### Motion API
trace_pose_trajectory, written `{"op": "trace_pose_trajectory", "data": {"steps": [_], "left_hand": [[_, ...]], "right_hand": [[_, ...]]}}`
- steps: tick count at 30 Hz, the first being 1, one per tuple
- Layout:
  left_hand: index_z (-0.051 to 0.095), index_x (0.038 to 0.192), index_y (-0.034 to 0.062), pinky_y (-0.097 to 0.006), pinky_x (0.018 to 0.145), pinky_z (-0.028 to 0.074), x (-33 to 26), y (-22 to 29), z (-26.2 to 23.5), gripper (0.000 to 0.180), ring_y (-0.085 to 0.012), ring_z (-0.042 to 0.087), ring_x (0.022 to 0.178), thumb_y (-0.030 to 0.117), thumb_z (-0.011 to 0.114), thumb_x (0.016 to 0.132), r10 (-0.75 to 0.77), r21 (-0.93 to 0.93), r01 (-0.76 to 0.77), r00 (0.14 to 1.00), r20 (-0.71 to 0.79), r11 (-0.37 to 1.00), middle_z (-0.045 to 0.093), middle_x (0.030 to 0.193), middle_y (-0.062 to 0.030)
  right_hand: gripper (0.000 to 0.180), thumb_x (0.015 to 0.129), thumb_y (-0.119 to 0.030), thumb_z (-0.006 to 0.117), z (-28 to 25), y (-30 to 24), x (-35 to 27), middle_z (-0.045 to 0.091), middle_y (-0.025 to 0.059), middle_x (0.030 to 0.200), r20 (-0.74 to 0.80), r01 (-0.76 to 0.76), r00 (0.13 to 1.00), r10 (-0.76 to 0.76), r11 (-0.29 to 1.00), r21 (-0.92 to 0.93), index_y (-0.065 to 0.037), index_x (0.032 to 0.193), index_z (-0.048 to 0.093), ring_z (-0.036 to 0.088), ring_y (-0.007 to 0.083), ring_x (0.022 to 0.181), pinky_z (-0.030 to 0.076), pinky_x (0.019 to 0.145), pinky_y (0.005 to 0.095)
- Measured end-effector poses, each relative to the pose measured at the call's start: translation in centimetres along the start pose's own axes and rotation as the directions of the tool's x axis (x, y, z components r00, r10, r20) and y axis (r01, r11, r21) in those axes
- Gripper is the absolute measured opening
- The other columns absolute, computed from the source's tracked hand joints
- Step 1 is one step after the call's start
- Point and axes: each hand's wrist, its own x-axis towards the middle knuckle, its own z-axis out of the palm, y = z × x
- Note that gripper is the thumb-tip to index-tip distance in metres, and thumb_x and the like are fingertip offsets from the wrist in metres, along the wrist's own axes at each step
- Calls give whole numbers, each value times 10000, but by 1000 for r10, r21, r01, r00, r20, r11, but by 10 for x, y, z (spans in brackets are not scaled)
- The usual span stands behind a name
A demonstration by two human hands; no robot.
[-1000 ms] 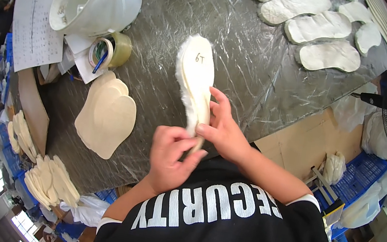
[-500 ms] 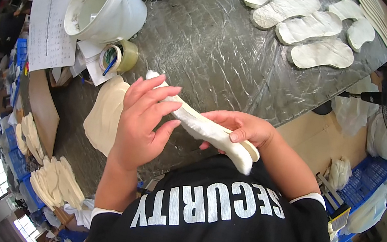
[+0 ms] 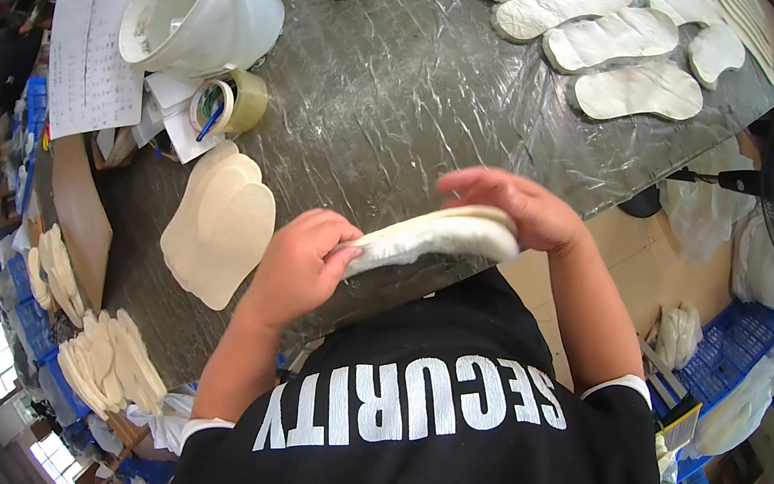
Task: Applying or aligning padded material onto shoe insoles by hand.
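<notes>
White fleecy insole [image 3: 434, 234] pinched flat between left hand [image 3: 297, 268] and right hand [image 3: 514, 206]

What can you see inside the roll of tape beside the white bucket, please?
A blue pen stands slanted in the core of the tape roll, its upper end poking out. White paper sheets lie beneath the roll; the pen's lower end is hidden.

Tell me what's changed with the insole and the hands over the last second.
The white insole went from lying on the table to being lifted and turned edge-on, close to the person's chest. The left hand now grips its left end; the right hand has shifted to cup over its right end. Both hands kept hold throughout. The insole stack, bucket and tape roll stayed put.
</notes>
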Motion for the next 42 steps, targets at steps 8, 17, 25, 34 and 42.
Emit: {"op": "trace_pose_trajectory", "data": {"steps": [8, 17, 25, 34, 42], "left_hand": [[601, 857, -6, -385, 681, 475, -24, -11, 40, 114, -321, 586, 762, 61, 660, 787, -204, -110, 205, 979, 27, 973, 603, 823, -139], [648, 932, -32, -291, 644, 476, 44, -47, 50, 279, -108, 588, 706, 239, 583, 946, -384, -268, 442, 891, 244, 856, 656, 786, -42], [691, 914, -20, -278, 664, 480, 88, -42, 76, 214, -86, 561, 708, 172, 596, 918, -409, -246, 517, 829, 381, 820, 664, 775, -25], [676, 858, -42, -261, 546, 428, 72, -82, 71, 224, -65, 524, 609, 151, 587, 926, -514, -345, 536, 842, 163, 770, 626, 701, -8], [679, 890, -22, -253, 599, 450, 72, -64, 97, 277, -59, 536, 664, 226, 578, 962, -450, -354, 483, 875, 176, 801, 637, 740, -8]], "right_hand": [[439, 670, -72, 795, 22, 19, 7, 617, 92, 1105, -354, -122, 785, -508, 434, -893, -99, 1083, 650, 547, 302, 1091, 444, 925, 416], [263, 635, -68, 741, 15, 31, 37, 556, 63, 1097, 16, -36, 755, -655, -65, -997, -111, 853, 601, 526, 276, 1043, 418, 895, 410], [96, 721, -109, 611, 26, 39, 27, 594, 35, 884, 283, 74, 682, -674, -321, -944, -88, 797, 556, 561, 238, 943, 418, 894, 394], [362, 750, -222, 757, 78, 18, -23, 573, 59, 823, -47, -2, 898, -436, 104, -995, -112, 1056, 597, 593, 261, 777, 400, 863, 419], [438, 617, -393, 809, 91, 23, 10, 512, 72, 1283, -250, -374, 885, -394, -278, -885, -217, 1006, 710, 528, 230, 1088, 163, 1109, 582]]}}
